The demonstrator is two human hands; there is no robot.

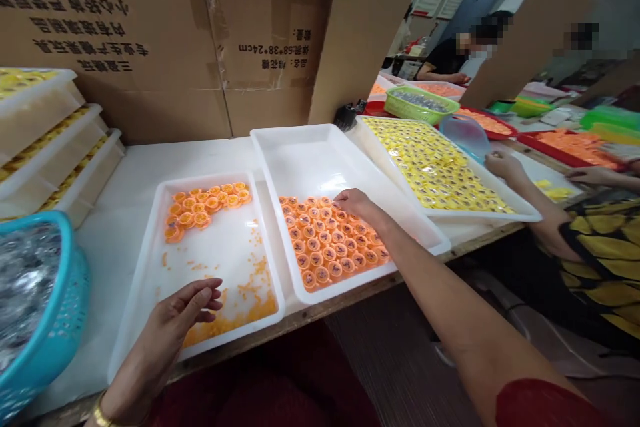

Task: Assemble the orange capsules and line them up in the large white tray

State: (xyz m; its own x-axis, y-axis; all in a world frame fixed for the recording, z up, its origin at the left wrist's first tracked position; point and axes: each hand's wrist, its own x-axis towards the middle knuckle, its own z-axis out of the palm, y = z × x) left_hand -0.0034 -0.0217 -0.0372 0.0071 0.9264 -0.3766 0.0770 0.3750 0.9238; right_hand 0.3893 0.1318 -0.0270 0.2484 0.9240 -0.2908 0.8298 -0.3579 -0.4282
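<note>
Your hands worked over separate trays: the left hand [177,312] hung half open above the near part of the left tray [225,257], with nothing visible in its fingers. The right hand [359,207] had its fingertips drawn together at the far edge of the rows in the middle tray [305,163]; whether they gripped a cup could not be told.

Across the white desk [200,155], the larger middle tray held dark-marked orange cups [329,253] packed in its near part. Beside it, the left tray held a cluster of orange cups [201,219] at its far end and orange granules [257,313] nearer you. You seemed to be placing or straightening a cup at the rows' edge, which called for a light, level touch that left its neighbours undisturbed.
</note>
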